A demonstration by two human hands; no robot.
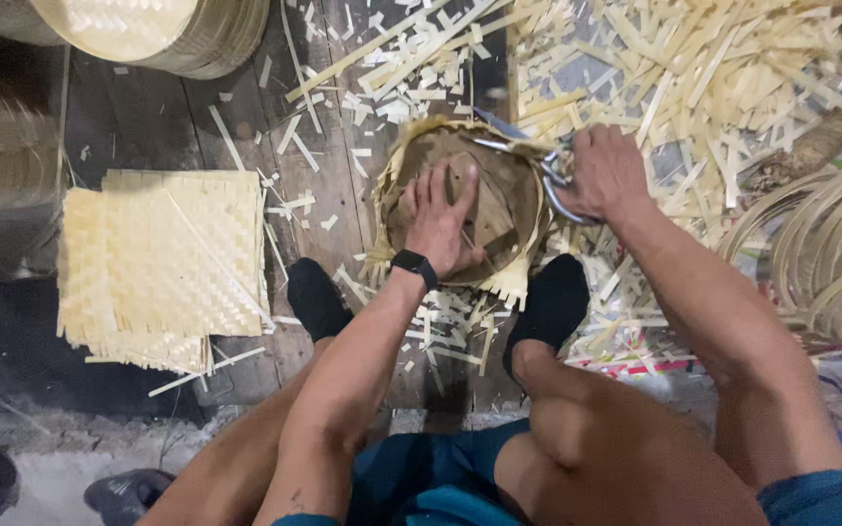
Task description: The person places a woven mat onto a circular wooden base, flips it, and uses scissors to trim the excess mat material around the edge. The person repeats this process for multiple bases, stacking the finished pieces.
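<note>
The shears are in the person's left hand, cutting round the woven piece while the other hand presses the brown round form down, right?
Not quite: the head view shows the shears in the right hand; the left hand presses the brown round form onto the woven piece.

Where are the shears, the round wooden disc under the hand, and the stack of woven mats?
shears (548, 175), head view, on the metal handle loops in the right hand.
wooden disc (499, 200), head view, on its bare brown face.
woven mats (172, 253), head view, middle of the top mat.
</note>
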